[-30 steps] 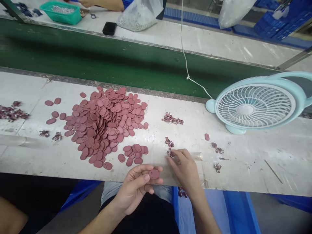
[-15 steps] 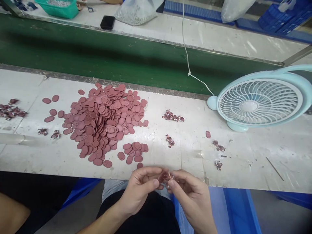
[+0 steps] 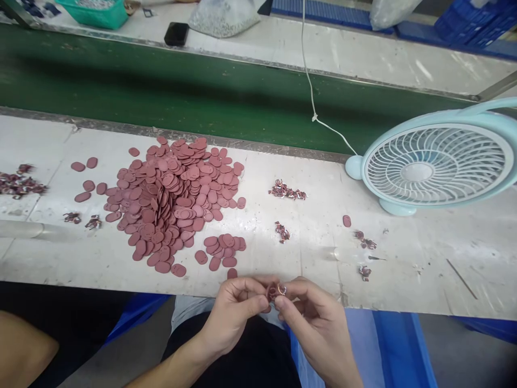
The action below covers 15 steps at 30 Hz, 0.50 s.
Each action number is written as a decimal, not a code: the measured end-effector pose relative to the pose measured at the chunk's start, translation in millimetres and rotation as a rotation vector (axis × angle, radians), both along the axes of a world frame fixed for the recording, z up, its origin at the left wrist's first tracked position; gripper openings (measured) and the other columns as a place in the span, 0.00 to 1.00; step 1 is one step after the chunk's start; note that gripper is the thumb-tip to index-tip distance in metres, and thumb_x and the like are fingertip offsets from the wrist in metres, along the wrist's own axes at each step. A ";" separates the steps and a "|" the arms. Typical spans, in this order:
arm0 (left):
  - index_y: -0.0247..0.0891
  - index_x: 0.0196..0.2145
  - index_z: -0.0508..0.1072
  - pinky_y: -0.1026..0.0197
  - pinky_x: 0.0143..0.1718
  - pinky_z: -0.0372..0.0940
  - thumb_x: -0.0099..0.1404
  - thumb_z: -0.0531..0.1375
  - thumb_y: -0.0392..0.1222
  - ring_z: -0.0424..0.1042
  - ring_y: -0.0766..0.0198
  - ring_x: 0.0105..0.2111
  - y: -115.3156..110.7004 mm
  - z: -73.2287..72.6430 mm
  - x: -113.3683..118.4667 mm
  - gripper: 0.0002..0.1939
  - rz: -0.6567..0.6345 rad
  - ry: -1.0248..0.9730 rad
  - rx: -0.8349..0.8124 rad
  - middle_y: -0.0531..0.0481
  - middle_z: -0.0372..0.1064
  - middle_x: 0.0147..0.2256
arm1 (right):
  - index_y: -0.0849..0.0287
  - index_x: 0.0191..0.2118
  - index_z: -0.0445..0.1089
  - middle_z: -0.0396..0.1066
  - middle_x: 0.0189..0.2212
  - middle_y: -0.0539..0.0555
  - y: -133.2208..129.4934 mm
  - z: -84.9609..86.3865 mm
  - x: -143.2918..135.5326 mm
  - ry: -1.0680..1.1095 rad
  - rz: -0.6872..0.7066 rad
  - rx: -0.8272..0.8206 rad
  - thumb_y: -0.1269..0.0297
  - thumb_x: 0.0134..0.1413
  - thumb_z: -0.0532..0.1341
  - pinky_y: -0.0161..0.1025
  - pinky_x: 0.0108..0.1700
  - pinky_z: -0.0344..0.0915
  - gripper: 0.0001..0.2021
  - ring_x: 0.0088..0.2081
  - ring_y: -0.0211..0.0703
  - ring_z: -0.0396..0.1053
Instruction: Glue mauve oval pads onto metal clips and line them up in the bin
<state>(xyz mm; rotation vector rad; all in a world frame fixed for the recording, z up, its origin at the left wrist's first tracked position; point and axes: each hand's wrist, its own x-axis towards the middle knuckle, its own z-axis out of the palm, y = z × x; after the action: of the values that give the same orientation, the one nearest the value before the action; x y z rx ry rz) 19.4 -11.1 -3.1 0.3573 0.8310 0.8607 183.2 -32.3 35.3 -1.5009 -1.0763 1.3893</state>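
At the frame's lower centre, off the bench (image 3: 283, 253) edge, I see both hands (image 3: 278, 293) pinching a disc (image 3: 271, 292) and ring (image 3: 282, 290); a slip would probably drop them into my lap.

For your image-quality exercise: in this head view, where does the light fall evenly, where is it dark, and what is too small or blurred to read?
Head view: soft, even light on the white worktable, weak shadows; the green conveyor belt is darkest at its far edge; corners darken; the small reddish piece pinched between left hand and right hand is too small to read.
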 end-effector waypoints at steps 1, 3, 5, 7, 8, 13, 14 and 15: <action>0.36 0.26 0.81 0.64 0.37 0.69 0.56 0.73 0.38 0.77 0.63 0.35 0.1 0.1 0.2 0.06 -0.001 0.007 0.008 0.45 0.82 0.40 | 0.55 0.40 0.77 0.78 0.34 0.52 0.5 0.0 0.1 0.026 0.001 -0.013 0.62 0.61 0.67 0.34 0.33 0.74 0.04 0.31 0.39 0.75; 0.37 0.25 0.82 0.61 0.40 0.69 0.56 0.73 0.38 0.78 0.61 0.36 0.8 0.8 0.3 0.06 -0.002 0.023 0.027 0.45 0.82 0.38 | 0.55 0.39 0.76 0.77 0.33 0.52 1.5 0.6 -0.2 0.089 0.002 -0.039 0.62 0.61 0.67 0.35 0.36 0.74 0.04 0.32 0.40 0.75; 0.38 0.25 0.83 0.59 0.42 0.69 0.56 0.73 0.38 0.78 0.59 0.38 1.5 2.1 0.2 0.05 -0.001 0.035 0.046 0.45 0.82 0.38 | 0.55 0.39 0.76 0.77 0.33 0.51 2.6 1.8 -0.8 0.138 0.003 -0.051 0.62 0.61 0.67 0.36 0.37 0.74 0.04 0.33 0.40 0.75; 0.39 0.26 0.84 0.58 0.43 0.70 0.57 0.73 0.38 0.78 0.58 0.39 2.2 3.3 0.2 0.04 -0.003 0.039 0.061 0.45 0.83 0.40 | 0.55 0.39 0.76 0.78 0.33 0.51 3.8 2.7 -1.3 0.169 -0.004 -0.057 0.62 0.61 0.67 0.36 0.39 0.74 0.04 0.35 0.41 0.76; 0.39 0.27 0.84 0.58 0.43 0.70 0.57 0.73 0.38 0.78 0.57 0.40 2.3 3.8 0.3 0.03 -0.003 0.044 0.065 0.44 0.82 0.42 | 0.55 0.39 0.76 0.78 0.34 0.52 4.5 2.7 -1.4 0.187 -0.011 -0.059 0.62 0.61 0.67 0.37 0.40 0.75 0.04 0.36 0.41 0.76; 0.38 0.27 0.84 0.54 0.46 0.70 0.58 0.72 0.41 0.78 0.52 0.44 0.7 3.3 2.2 0.05 0.001 0.084 0.078 0.42 0.82 0.45 | 0.55 0.39 0.76 0.79 0.36 0.52 5.5 -2.0 -1.1 0.246 -0.040 -0.069 0.63 0.61 0.67 0.40 0.42 0.75 0.03 0.37 0.43 0.77; 0.39 0.27 0.84 0.54 0.47 0.70 0.58 0.72 0.41 0.78 0.52 0.45 0.1 2.8 2.5 0.05 0.004 0.088 0.080 0.42 0.82 0.45 | 0.55 0.39 0.76 0.79 0.36 0.52 4.8 -3.4 -1.1 0.236 -0.049 -0.064 0.63 0.61 0.67 0.39 0.42 0.75 0.03 0.37 0.43 0.77; 0.39 0.27 0.84 0.53 0.48 0.70 0.58 0.72 0.40 0.78 0.51 0.45 -0.4 2.2 2.6 0.04 0.009 0.091 0.080 0.42 0.82 0.45 | 0.55 0.39 0.76 0.79 0.36 0.52 3.9 -4.6 -1.3 0.224 -0.056 -0.056 0.63 0.61 0.67 0.39 0.42 0.75 0.03 0.38 0.43 0.77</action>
<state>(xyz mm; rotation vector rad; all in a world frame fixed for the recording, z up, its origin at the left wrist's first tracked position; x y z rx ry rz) 22.0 -11.5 -0.9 0.4664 0.8847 0.8927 181.9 -28.4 30.7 -1.3657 -0.8567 1.5182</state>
